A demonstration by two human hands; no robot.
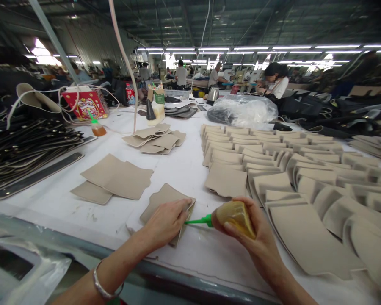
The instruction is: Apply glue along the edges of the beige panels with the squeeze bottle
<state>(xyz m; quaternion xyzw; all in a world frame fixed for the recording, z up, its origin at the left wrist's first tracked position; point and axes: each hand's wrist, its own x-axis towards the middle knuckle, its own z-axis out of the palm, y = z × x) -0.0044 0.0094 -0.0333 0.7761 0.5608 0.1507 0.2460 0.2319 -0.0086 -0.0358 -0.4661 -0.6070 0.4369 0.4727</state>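
My right hand (252,228) is wrapped round a squeeze bottle (230,216) of amber liquid, tipped on its side. Its green nozzle points left, with the tip at the right edge of a flat beige piece (161,197). My left hand (168,222) lies over that piece and grips it near the right edge, fingers bent and close together; the thumb is mostly hidden. To the left, larger beige pieces (117,176) overlap on the white tabletop (111,224). Many more beige pieces (307,228) stand in overlapping rows on the right.
A loose pile of beige pieces (158,139) lies farther back. Dark strips (28,148) are stacked at the left, near a second green-tipped bottle (98,128) and a red box (85,103). Behind are a clear plastic bag (246,110), a kettle (212,95) and a person (277,82). A cord (127,63) hangs down.
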